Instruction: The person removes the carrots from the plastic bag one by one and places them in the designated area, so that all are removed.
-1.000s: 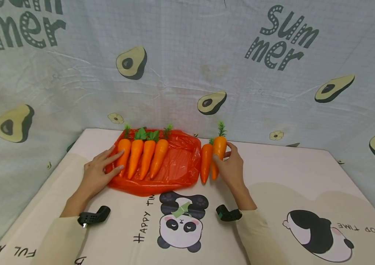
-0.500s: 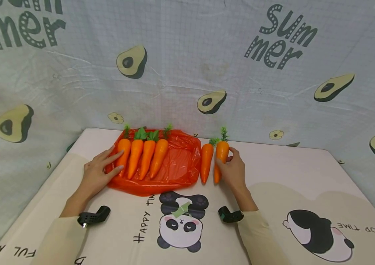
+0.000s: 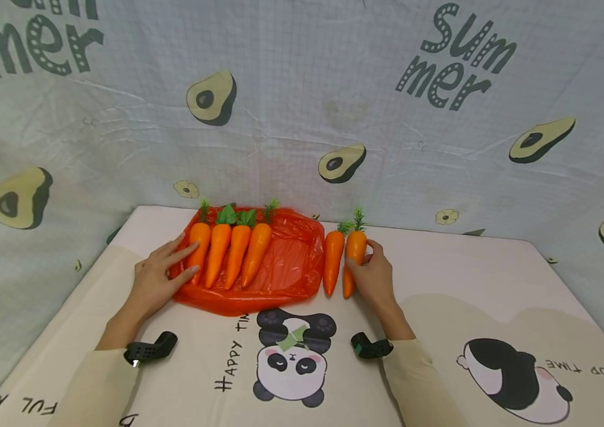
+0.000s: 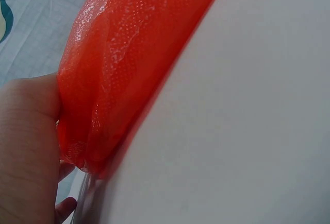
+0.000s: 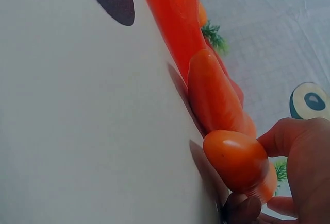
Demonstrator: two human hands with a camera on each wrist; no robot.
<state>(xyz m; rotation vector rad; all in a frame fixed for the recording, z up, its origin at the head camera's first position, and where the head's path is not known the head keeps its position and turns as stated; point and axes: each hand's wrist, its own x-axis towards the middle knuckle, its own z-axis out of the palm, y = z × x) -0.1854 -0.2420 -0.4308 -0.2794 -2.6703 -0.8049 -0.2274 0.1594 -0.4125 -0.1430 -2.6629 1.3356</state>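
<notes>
In the head view my right hand point(image 3: 377, 276) pinches an orange toy carrot point(image 3: 356, 246) with a green leafy top, its tip toward me. The right wrist view shows that carrot point(image 5: 234, 159) end-on between thumb and fingers. Just left of it lies a second carrot point(image 3: 332, 264), beside the red plastic bag point(image 3: 293, 261). Several carrots point(image 3: 240, 252) are lined up on the bag's left part, leaves pointing away. My left hand point(image 3: 157, 279) rests at the bag's left edge, fingers stretched over the outermost carrot point(image 3: 201, 237). Red plastic point(image 4: 124, 64) covers the thumb tip in the left wrist view.
The pale tablecloth point(image 3: 173, 391) has printed pandas and lettering. A wall of hanging cloth point(image 3: 280, 89) with avocado prints rises right behind the bag and carrots. Black devices point(image 3: 371, 346) are strapped to both wrists.
My right hand has shifted the carrot slightly toward me and a little right, widening the gap from the neighbouring carrot, then slightly back left. My left hand has stayed in place.
</notes>
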